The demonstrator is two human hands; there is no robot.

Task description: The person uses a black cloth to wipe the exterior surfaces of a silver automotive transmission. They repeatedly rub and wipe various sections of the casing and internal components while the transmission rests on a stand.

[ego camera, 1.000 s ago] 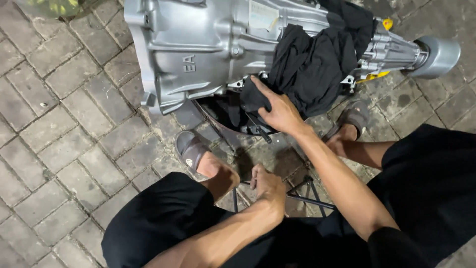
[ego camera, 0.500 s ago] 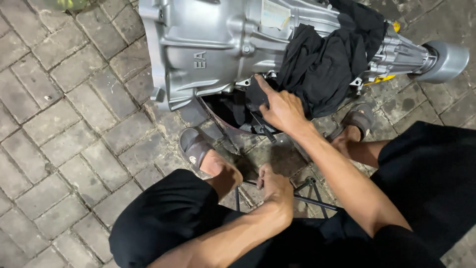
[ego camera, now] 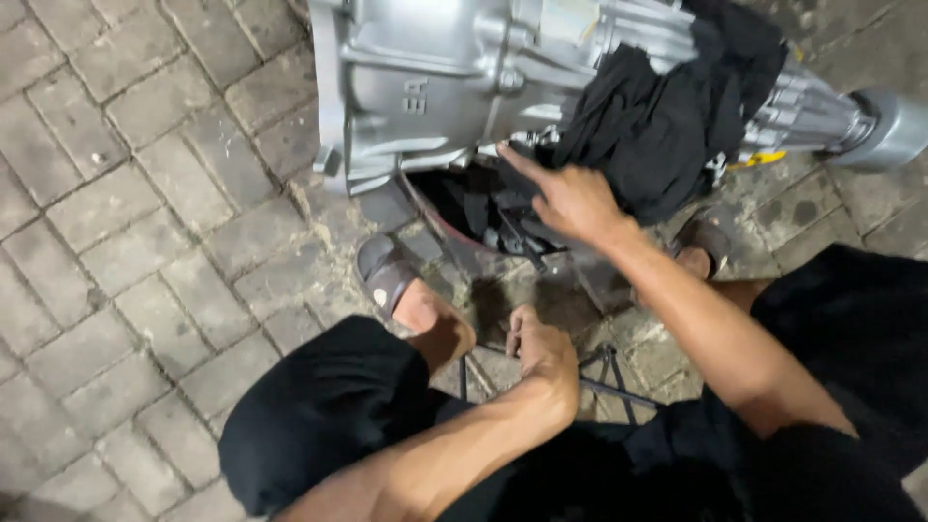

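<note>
A large silver gearbox casing [ego camera: 425, 87] lies on the brick paving, with a black cloth [ego camera: 667, 106] draped over its narrow end. My right hand [ego camera: 570, 198] reaches under the casing's lower edge, index finger stretched toward the dark opening [ego camera: 474, 203] there; it holds nothing that I can see. My left hand [ego camera: 541, 353] hangs low between my knees, fingers curled around something small that is hidden from view. Both my legs in black shorts frame the lower part of the view.
My sandalled feet rest on the pavers, the left sandal [ego camera: 387, 275] near the casing's corner and the right sandal [ego camera: 706, 242] by the cloth. A thin black metal frame [ego camera: 609, 372] stands under me. Grey brick paving [ego camera: 145, 193] spreads to the left.
The view has shifted left and closer. My right hand has lifted its fingers off the black cloth and now points into the gap under the casing. My left hand stays low.
</note>
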